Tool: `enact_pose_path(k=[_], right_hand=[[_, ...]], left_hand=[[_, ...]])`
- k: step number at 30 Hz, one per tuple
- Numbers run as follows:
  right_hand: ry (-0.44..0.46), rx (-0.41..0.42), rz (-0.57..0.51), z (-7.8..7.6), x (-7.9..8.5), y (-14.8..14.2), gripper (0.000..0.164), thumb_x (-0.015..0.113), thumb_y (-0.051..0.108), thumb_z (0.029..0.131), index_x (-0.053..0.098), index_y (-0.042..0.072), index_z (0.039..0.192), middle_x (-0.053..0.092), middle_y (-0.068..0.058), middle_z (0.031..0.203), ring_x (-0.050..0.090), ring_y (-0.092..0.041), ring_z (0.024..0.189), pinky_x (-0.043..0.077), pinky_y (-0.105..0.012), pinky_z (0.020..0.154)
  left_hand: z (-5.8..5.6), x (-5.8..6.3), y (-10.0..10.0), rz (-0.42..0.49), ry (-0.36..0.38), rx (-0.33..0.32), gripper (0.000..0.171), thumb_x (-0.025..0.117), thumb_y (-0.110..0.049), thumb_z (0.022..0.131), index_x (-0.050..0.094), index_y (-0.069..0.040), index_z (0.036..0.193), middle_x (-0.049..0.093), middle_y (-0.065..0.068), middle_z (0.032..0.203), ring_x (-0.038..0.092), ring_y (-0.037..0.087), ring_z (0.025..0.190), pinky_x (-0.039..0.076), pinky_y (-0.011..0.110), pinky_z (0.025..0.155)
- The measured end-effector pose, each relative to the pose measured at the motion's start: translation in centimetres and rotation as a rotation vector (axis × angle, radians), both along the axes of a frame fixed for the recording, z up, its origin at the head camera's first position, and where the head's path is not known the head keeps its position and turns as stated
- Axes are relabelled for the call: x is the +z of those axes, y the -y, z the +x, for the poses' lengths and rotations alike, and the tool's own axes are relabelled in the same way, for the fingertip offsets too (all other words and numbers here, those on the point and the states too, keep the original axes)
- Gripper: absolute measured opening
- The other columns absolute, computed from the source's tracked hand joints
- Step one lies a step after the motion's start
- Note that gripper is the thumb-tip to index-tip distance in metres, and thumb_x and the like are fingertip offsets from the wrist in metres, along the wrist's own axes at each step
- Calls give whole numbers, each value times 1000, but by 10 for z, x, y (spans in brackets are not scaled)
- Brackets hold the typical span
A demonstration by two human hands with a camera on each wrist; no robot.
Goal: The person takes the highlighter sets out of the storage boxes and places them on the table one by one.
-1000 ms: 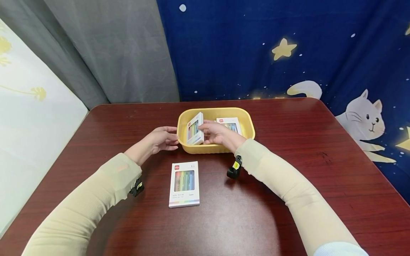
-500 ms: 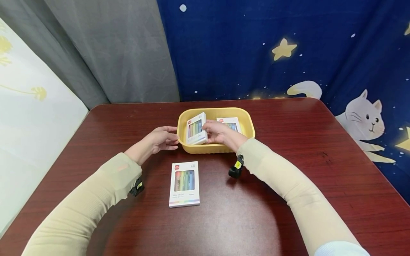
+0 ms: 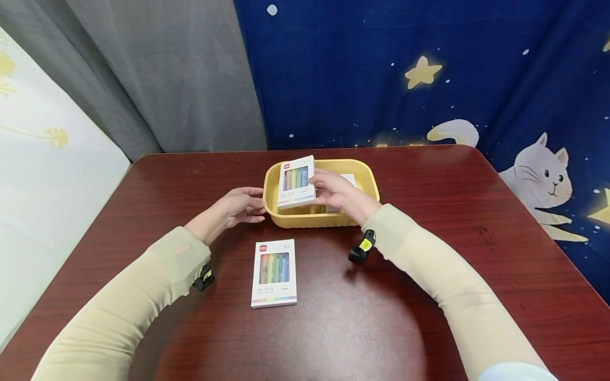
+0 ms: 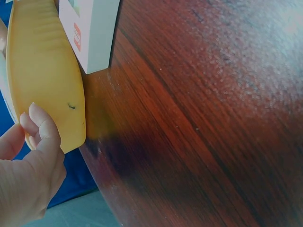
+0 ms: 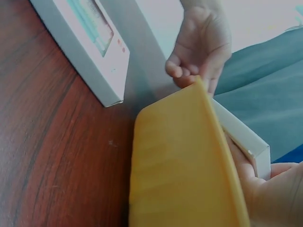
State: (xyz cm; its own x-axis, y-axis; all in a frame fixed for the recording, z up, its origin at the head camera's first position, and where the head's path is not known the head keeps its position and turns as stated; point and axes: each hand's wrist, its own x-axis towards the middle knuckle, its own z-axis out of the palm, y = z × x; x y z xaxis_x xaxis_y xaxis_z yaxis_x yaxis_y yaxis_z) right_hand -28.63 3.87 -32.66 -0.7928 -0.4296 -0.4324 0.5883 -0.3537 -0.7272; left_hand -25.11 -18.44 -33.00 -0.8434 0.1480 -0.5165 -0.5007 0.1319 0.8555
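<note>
A white box of coloured pens [image 3: 296,182], its clear window facing up, is tilted over the left part of a yellow plastic bin [image 3: 329,221]. My right hand [image 3: 335,193] grips this box by its right edge; in the right wrist view the box [image 5: 246,137] shows above the bin's rim. My left hand [image 3: 238,207] pinches the bin's left rim between thumb and fingers, seen closer in the left wrist view. Another white box [image 3: 349,179] lies inside the bin, mostly hidden behind my right hand.
A similar box of pens [image 3: 274,273] lies flat on the dark red wooden table [image 3: 352,328], in front of the bin. A grey curtain [image 3: 181,74] and a blue curtain [image 3: 343,74] hang behind the table's far edge.
My right hand has raised the box of pens from inside the bin and shifted it slightly right, turning its face more upward. My left hand and the bin have stayed in place.
</note>
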Motion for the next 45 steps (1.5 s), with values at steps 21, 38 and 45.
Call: enact_pose_path(k=[21, 38, 45], right_hand=[[-41, 99, -58, 40, 18, -40, 57, 27, -2, 95, 13, 17, 147, 26, -14, 141, 29, -27, 128, 20, -50, 107], [-70, 165, -83, 87, 5, -65, 57, 27, -6, 92, 10, 8, 145, 54, -6, 108, 59, -18, 92, 53, -39, 74], [-83, 248, -99, 102, -9, -71, 54, 27, -7, 90, 14, 2, 142, 60, -7, 104, 60, -20, 95, 53, -39, 77]], left_hand=[[-1, -2, 0, 6, -1, -3, 53, 48, 0, 91, 29, -4, 140, 56, 3, 78, 59, 10, 67, 56, 29, 69], [0, -1, 0, 15, -1, -9, 54, 47, 1, 91, 26, -3, 141, 56, 3, 78, 58, 9, 65, 55, 26, 66], [0, 0, -1, 16, 3, -6, 54, 47, 1, 92, 26, -3, 141, 56, 3, 78, 58, 9, 65, 55, 25, 65]])
